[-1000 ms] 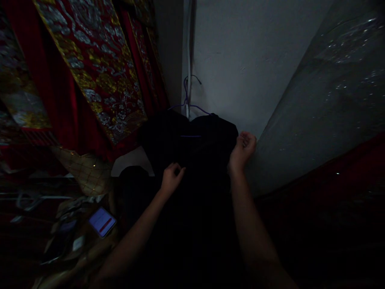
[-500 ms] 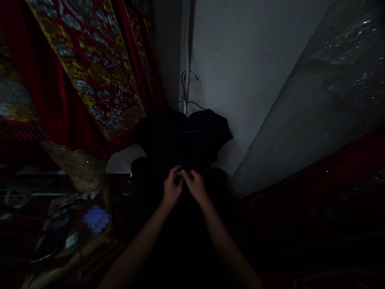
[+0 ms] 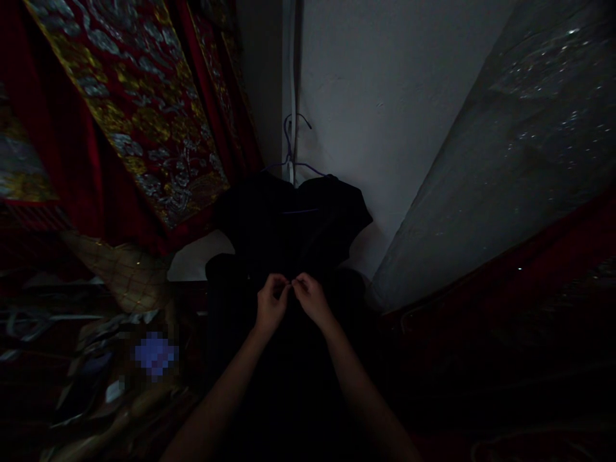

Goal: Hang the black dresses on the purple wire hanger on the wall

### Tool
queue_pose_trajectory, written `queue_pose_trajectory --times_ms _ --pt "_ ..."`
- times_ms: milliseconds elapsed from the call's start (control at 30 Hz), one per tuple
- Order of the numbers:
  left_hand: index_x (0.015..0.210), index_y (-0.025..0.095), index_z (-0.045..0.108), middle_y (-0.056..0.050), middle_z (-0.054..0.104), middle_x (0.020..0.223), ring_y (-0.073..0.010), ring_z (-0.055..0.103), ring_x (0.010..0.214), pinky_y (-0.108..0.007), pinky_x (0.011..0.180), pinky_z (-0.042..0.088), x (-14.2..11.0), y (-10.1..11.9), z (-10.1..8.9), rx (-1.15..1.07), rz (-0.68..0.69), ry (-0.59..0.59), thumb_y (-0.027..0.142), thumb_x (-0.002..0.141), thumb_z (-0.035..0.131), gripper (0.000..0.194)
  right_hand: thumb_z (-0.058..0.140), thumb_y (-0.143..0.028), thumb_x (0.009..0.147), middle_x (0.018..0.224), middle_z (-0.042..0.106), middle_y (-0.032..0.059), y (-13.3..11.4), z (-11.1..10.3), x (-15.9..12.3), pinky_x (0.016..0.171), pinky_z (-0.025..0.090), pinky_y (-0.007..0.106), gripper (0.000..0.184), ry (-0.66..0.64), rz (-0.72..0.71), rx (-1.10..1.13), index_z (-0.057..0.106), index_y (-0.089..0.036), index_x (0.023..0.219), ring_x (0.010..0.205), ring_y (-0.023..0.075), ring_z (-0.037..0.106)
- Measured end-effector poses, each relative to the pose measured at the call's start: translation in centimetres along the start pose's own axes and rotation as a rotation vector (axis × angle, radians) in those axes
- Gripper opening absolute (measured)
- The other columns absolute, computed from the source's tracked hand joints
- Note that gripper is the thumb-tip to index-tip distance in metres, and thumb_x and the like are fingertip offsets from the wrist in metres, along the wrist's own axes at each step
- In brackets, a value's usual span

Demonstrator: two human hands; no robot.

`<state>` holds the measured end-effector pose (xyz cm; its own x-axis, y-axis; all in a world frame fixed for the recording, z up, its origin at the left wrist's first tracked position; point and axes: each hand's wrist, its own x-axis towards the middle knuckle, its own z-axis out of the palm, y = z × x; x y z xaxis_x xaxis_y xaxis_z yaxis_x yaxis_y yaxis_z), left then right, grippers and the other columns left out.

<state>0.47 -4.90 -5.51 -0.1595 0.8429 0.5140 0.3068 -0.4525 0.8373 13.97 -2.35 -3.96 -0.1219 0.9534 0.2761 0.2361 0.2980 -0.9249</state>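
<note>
A black short-sleeved garment (image 3: pixel 308 224) hangs on a thin purple-blue hanger (image 3: pixel 310 168) against the wall. My left hand (image 3: pixel 272 305) is at the front of the garment, thumb and forefinger pinched together in a ring. Close beside it, my right hand (image 3: pixel 312 300) also pinches at the garment's front, its fingertips almost meeting those of the left. The cloth between the fingertips is too dark to make out in detail, and any fastener there is hidden.
Red cloth with gold and silver embroidery (image 3: pixel 158 128) hangs at the left. Clear plastic sheeting (image 3: pixel 510 147) slopes down the right, above red fabric (image 3: pixel 543 250). Assorted items, including a blurred blue patch (image 3: pixel 154 354), lie at the lower left. A pale pipe (image 3: pixel 291 64) runs up the wall.
Both hands have come slightly lower on the garment. The right fingers have drawn into a tighter pinch, and the left fingertips now point more to the right. The view has shifted a little.
</note>
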Motion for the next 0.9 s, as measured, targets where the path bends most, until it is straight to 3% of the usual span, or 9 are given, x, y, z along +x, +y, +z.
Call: queue_pose_trajectory --times_ms 133,267,367,500,633,733,900 --pt "0.096 0.021 0.056 -0.003 0.066 0.090 -0.0171 0.068 0.088 -0.029 0.079 0.055 0.0 -0.2 -0.2 0.008 -0.004 -0.026 0.027 0.089 0.060 0.010 0.059 -0.040 0.076 0.052 0.049 -0.0037 -0.8 -0.7 -0.3 0.050 0.034 0.025 0.021 -0.084 0.161 0.125 0.056 -0.021 0.068 0.050 0.0125 0.045" --pt "0.097 0.022 0.053 -0.002 0.064 0.090 -0.0163 0.066 0.085 -0.028 0.078 0.053 -0.4 -0.4 -0.2 0.030 0.006 -0.054 0.022 0.090 0.055 0.007 0.059 -0.038 0.072 0.042 0.040 -0.0071 -3.3 -0.9 0.4 0.042 0.020 0.022 0.021 -0.293 0.310 0.377 0.056 -0.019 0.063 0.039 0.0073 0.030" --pt "0.096 0.022 0.052 -0.002 0.064 0.090 -0.0164 0.066 0.083 -0.028 0.076 0.052 -0.7 -0.4 -0.2 0.046 -0.008 -0.057 0.022 0.090 0.056 0.008 0.060 -0.038 0.072 0.042 0.037 -0.0085 -6.4 -1.1 2.4 0.041 0.017 0.022 0.022 -0.320 0.261 0.451 0.058 -0.018 0.063 0.038 0.0058 0.028" --pt "0.099 0.022 0.051 -0.002 0.061 0.092 -0.0167 0.065 0.086 -0.028 0.078 0.052 -1.0 -0.2 -0.6 0.036 -0.027 0.019 0.027 0.091 0.059 0.012 0.061 -0.037 0.077 0.044 0.043 -0.0069 -9.0 -1.9 4.4 0.044 0.024 0.022 0.024 -0.218 0.136 0.253 0.060 -0.017 0.064 0.041 0.0069 0.036" --pt "0.099 0.022 0.051 -0.002 0.060 0.091 -0.0162 0.064 0.085 -0.027 0.078 0.052 -1.0 -0.3 -0.9 0.003 -0.023 0.085 0.029 0.091 0.060 0.014 0.063 -0.043 0.084 0.049 0.052 -0.0030 -6.4 -1.8 2.7 0.050 0.032 0.023 0.033 -0.256 0.157 -0.008 0.060 -0.017 0.063 0.047 0.0094 0.046" --pt "0.100 0.021 0.052 -0.002 0.060 0.090 -0.0154 0.065 0.083 -0.027 0.077 0.052 -1.0 -0.6 -0.9 -0.032 -0.008 0.080 0.027 0.091 0.059 0.013 0.065 -0.041 0.085 0.056 0.058 -0.0017 -3.4 -1.1 1.1 0.053 0.035 0.024 0.029 -0.310 0.196 -0.117 0.059 -0.017 0.071 0.052 0.0116 0.052" --pt "0.099 0.020 0.053 -0.002 0.062 0.089 -0.0150 0.066 0.082 -0.026 0.077 0.054 -1.0 -0.7 -0.6 -0.084 0.011 0.101 0.025 0.089 0.061 0.013 0.059 -0.027 0.090 0.059 0.056 -0.0032 -2.2 -0.7 0.9 0.056 0.035 0.023 0.018 -0.317 0.046 -0.191 0.057 -0.018 0.074 0.057 0.0120 0.053"
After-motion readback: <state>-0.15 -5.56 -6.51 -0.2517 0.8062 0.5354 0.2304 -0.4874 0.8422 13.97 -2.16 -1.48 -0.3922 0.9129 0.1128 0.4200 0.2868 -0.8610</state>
